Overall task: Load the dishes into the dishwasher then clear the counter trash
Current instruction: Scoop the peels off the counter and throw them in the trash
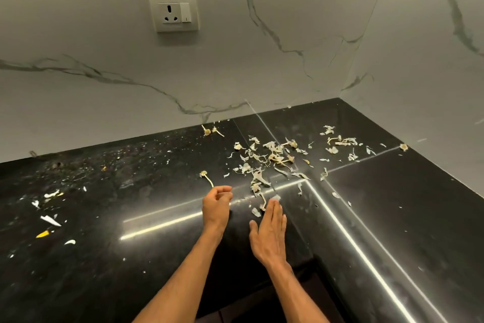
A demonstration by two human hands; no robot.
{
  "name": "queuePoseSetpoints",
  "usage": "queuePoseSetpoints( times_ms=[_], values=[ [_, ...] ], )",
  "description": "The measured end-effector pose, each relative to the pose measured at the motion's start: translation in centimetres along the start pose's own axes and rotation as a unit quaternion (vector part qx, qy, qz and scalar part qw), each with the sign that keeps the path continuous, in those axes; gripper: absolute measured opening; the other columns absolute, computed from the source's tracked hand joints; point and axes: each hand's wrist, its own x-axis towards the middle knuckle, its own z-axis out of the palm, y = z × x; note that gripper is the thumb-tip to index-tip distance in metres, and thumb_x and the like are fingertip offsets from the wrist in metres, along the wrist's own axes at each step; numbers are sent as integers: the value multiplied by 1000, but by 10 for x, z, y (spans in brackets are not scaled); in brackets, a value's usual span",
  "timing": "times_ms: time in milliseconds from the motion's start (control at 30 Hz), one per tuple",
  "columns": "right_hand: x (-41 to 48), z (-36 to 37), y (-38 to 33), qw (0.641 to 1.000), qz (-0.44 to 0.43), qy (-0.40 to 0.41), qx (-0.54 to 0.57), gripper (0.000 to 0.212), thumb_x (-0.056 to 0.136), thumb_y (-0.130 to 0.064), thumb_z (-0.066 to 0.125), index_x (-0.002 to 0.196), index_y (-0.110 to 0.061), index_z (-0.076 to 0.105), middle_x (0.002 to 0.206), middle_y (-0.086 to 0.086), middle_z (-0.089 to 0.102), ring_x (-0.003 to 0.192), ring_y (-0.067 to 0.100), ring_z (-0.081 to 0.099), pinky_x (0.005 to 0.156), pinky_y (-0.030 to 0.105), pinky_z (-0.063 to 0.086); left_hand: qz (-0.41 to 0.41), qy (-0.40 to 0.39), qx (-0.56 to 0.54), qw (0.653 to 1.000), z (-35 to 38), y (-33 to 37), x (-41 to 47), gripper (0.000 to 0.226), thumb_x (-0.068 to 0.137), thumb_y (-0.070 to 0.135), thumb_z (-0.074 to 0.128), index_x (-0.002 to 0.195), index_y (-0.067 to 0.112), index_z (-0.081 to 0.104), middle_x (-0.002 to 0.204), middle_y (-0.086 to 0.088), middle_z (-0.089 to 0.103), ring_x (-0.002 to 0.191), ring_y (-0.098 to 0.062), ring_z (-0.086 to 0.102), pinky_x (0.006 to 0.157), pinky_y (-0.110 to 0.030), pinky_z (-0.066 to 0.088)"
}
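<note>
Nearest me, my right hand (pixel 269 236) is laid out flat. Its fingers are straight, pressed together and holding nothing, and the fingertips (pixel 275 203) touch a pale dry stem (pixel 262 202). The stem's long axis runs roughly in line with those fingers, pointing away from me. Just to the left, my left hand (pixel 216 205) is curled into a loose cup with the thumb close to the forefinger, and I cannot tell whether any scrap sits inside it. Both hands rest low over the counter (pixel 131 257), a polished black stone slab that is glossy enough to carry long streaks of reflected light, so I expect light scraps to slide easily on it. The trash lies mostly beyond and slightly right of the right fingertips, which makes that hand the nearer one for a sweep toward the cupped left. Straight ahead of the fingers is the main heap of papery skins (pixel 264 157), thin, curled and off-white, with stalks tangled among them. A single stem (pixel 207 178) lies just past the left knuckles, angled toward them. Well left of the left hand sit some white and yellow bits (pixel 49 220). Farther off to the right is a smaller cluster (pixel 340 142). Behind everything stands the marble-veined wall (pixel 104 100) with its socket (pixel 172 12). No dishes or dishwasher show here.
</note>
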Motion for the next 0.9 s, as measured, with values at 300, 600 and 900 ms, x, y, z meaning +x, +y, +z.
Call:
queuePoseSetpoints(
  times_ms=[300, 600, 900],
  values=[
    [61, 18, -9, 998, -46, 12, -48, 58, 106, -19, 26, 156, -12, -2, 163, 8, -11, 149, 20, -16, 121, 35, -13, 89, 16, 218, 972, -23, -11, 54, 44, 87, 6, 56, 130, 15, 55, 140, -6, 47, 129, -22, 44, 105, -29, 36],
    [116, -9, 5, 983, -137, -30, -119, 76, 90, 12, 30, 157, -13, 3, 164, 7, -1, 151, 20, -7, 119, 29, -11, 87, -94, 468, 875, 6, -17, 78, 69, 101, 33, 35, 155, 14, -4, 162, -8, -13, 149, -21, -12, 121, -37, -6],
    [133, -71, 55, 996, -53, 27, -72, 58, 105, -37, 33, 155, -14, 17, 163, 5, 12, 151, 18, 5, 123, 35, 5, 141, -217, 443, 858, 92, -14, 58, 59, 105, 28, 27, 155, 22, -4, 163, -1, -7, 149, -15, -7, 121, -34, -3]
  ],
)
